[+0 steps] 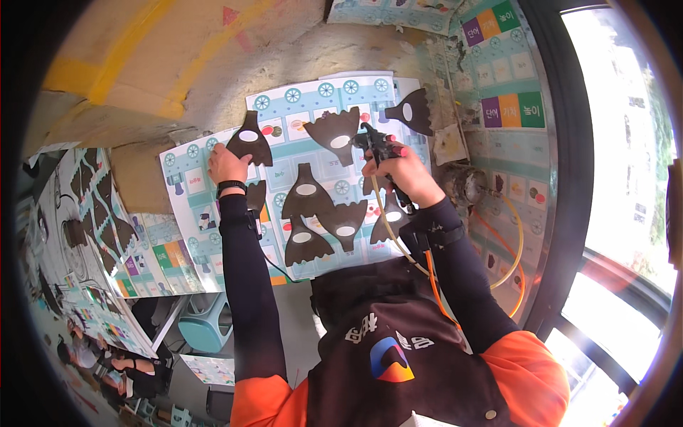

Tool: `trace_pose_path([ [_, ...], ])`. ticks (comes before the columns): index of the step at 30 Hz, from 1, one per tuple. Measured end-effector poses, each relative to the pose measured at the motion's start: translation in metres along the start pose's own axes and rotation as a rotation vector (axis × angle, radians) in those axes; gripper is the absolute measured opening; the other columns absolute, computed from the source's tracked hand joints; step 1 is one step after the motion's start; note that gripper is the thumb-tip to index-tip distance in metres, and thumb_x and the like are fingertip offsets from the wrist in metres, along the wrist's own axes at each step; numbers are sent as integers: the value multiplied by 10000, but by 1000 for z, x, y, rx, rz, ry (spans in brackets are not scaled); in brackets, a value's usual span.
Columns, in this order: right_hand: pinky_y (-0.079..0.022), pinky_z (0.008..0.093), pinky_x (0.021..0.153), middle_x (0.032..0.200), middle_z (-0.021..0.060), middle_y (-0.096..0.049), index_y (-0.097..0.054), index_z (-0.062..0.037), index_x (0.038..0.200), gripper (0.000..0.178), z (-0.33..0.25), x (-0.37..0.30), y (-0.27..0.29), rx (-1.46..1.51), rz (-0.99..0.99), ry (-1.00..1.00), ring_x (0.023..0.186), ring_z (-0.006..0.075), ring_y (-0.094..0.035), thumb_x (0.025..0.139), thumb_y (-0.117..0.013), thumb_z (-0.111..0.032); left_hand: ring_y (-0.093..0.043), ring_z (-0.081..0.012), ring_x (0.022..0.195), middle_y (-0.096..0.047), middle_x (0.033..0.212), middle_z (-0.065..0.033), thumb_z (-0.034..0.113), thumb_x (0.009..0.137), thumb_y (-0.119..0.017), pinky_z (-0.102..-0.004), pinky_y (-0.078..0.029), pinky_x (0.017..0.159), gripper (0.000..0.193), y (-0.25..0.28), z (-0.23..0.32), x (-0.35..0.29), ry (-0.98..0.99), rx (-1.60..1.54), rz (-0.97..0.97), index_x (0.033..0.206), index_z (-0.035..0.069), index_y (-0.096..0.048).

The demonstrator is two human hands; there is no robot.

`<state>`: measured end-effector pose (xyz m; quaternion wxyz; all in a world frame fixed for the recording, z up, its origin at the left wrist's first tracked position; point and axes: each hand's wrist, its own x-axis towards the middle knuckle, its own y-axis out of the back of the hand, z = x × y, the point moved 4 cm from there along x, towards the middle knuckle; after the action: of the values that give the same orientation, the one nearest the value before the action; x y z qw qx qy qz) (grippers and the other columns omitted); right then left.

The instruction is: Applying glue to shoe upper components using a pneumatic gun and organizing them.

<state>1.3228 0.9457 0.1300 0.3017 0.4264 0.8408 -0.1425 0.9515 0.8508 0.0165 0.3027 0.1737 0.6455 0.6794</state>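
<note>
Dark shapes lie spread out on a big paper sheet [284,114] with little pictures and blue wheels on it. You stand over that sheet, and it is the biggest thing in front of you. More picture sheets [85,235] hang down on your left, with dark marks sprayed on them. A yellowish board [121,64] sits past the far edge of the sheet.

Next come your arms in long black sleeves. They reach forward from your orange top and black apron [398,341].

Then come the dark shapes themselves. Each one looks like a bell with a white oval in it. One dark shape [250,139] lies at the far left, and your left hand [228,165] rests just beside it with its fingers bent down on the sheet, touching the lower edge of the shape. Another dark shape [334,132] lies right by the spray gun. Three more dark shapes [316,213] crowd together in the middle, touching each other.

Your right hand [402,174] is closed tight around a black spray gun [377,142] with a red bit on it. A thin yellow hose [384,220] runs from the gun back toward you, and an orange hose [434,285] runs beside it
</note>
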Motion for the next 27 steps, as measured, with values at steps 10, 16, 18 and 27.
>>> trace_pose_path([
  [10,-488,278,503,959,93,-743,-611,33,1150,367,-54,-5,-43,-61,-19,39,670,131,-620,798,-546,-52,-717,-255,799,-727,956,-158,271,730,-901,-380,-554,698,492,-18,-9,10,-87,-457,-179,1016,-7,-612],
  [16,-528,310,526,839,92,-739,-620,4,1029,260,-48,30,-88,-126,-70,54,789,164,-686,786,-590,-84,-708,-213,632,-729,812,-134,482,743,-858,-333,-536,559,613,-53,4,-29,-118,-500,-386,972,-43,-638],
  [18,-528,311,525,830,96,-737,-618,9,1022,259,-45,44,-98,-127,-91,49,786,164,-685,781,-589,-83,-727,-260,676,-732,823,-160,543,728,-849,-370,-554,597,674,-66,7,-34,-142,-346,-255,956,-56,-642],
  [27,-495,334,462,650,125,-673,-624,35,810,121,-24,98,-141,-190,-65,93,557,206,-660,762,-601,-74,-689,-417,799,-703,795,-228,520,898,-681,-487,-535,724,551,-59,4,-44,-77,-320,-116,760,-13,-690],
])
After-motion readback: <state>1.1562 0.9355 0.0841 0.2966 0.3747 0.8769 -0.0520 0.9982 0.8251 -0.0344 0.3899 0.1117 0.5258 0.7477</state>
